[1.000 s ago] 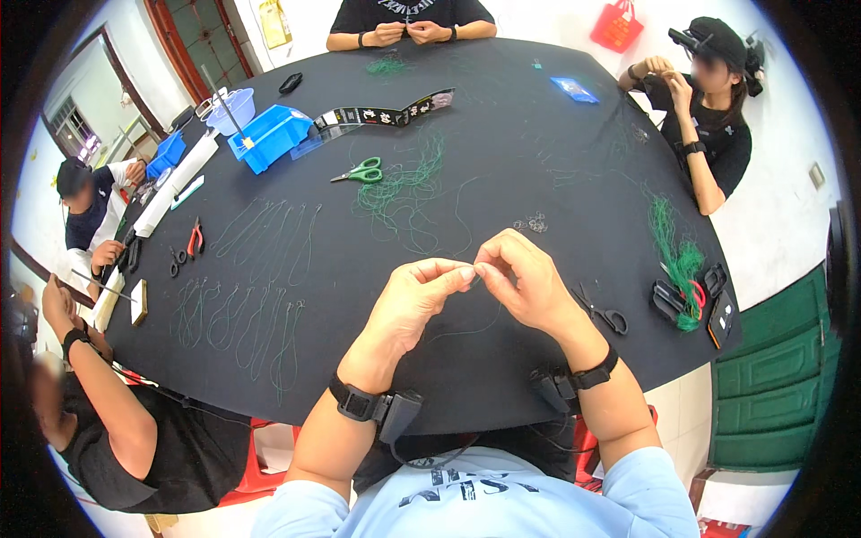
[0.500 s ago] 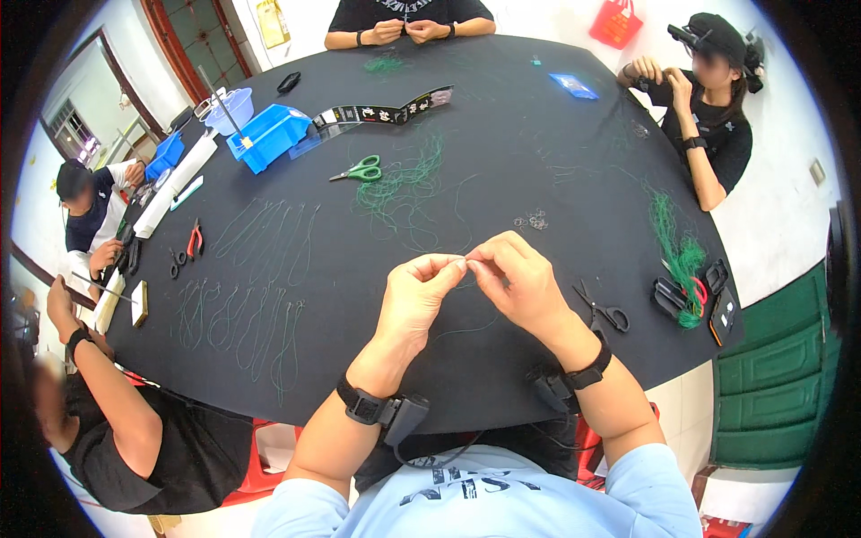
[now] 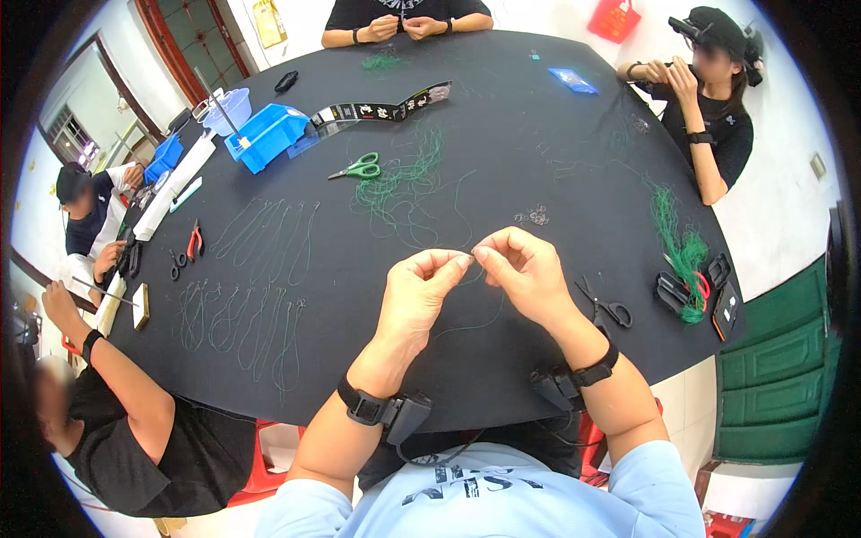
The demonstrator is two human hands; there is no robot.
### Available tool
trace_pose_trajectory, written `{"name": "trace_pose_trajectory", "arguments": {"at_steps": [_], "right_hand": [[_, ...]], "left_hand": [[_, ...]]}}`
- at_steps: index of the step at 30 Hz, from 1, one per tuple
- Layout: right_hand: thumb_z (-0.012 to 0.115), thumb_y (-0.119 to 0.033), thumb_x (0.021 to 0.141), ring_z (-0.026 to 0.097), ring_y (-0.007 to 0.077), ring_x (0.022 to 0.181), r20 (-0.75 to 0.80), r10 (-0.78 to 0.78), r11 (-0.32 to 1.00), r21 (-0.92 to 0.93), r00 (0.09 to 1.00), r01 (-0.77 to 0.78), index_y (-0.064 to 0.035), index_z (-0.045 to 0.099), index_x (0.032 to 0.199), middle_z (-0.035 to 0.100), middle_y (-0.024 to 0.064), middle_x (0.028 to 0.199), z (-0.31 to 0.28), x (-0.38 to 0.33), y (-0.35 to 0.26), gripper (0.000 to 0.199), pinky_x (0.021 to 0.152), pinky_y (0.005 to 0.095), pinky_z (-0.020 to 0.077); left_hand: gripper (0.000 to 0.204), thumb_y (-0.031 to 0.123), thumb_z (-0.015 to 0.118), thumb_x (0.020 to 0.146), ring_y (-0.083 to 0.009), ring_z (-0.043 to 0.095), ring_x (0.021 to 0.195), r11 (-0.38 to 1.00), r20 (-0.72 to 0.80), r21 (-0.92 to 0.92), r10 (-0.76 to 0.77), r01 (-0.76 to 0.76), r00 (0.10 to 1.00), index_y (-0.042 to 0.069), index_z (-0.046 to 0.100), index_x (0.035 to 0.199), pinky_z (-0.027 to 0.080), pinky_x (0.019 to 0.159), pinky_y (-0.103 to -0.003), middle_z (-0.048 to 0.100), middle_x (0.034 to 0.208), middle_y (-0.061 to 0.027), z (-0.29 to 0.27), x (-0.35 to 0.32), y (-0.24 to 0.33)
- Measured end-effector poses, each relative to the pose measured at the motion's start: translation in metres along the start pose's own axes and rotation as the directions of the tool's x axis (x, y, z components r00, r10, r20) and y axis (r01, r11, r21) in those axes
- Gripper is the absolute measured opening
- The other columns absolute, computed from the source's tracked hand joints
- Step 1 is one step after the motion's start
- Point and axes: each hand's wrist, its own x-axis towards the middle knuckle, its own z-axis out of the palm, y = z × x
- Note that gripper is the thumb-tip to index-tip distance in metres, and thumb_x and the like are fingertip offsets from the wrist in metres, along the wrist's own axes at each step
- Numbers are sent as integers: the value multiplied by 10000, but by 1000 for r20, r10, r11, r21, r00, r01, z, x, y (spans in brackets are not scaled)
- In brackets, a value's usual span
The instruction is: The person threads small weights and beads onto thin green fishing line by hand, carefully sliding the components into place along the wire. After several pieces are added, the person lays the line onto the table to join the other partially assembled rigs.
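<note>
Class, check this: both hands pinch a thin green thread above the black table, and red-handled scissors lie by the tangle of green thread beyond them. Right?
Not quite. In the head view the scissors by the tangle of green thread have green handles, not red. The left hand and right hand do pinch a thin green thread above the black table.

Both hands, left hand (image 3: pixel 420 291) and right hand (image 3: pixel 525 269), shifted slightly; fingertips remain together.

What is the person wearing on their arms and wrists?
Both forearms are bare. The light blue short sleeves stop above the elbows. The left hand has a black wrist strap with a black boxy device and a thin dark cable hanging from it. The right hand has a matching black strap and device.
</note>
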Motion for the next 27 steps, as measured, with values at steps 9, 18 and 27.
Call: {"name": "trace_pose_trajectory", "arguments": {"at_steps": [9, 18, 27], "right_hand": [[567, -304, 942, 569, 86, 555, 151, 318, 873, 337, 936, -351, -3, 634, 921, 620, 33, 736, -9, 2, -3, 309, 507, 208, 479], [402, -479, 966, 655, 289, 865, 582, 568, 508, 309, 582, -804, 65, 549, 1101, 635, 202, 985, 14, -11, -3, 579, 767, 394, 560], [494, -207, 976, 522, 102, 658, 78, 372, 434, 866, 925, -247, 9, 527, 1058, 539, 12, 745, -47, 20, 3, 233, 626, 246, 500]], "left_hand": [[146, 152, 672, 868, -39, 498, 682, 998, 19, -60, -15, 16, 1000, 22, 670, 932, 390, 614, -180, 608, 781, 18, -2, 1, -1], [135, 166, 659, 878, -17, 444, 600, 959, 104, -281, 71, -39, 992, 50, 662, 946, 351, 522, -180, 586, 760, 47, -1, 1, -8], [92, 114, 680, 843, -14, 390, 550, 986, 209, -160, 86, -53, 974, 44, 662, 898, 289, 479, -171, 564, 704, 55, 4, -5, -3]]}}
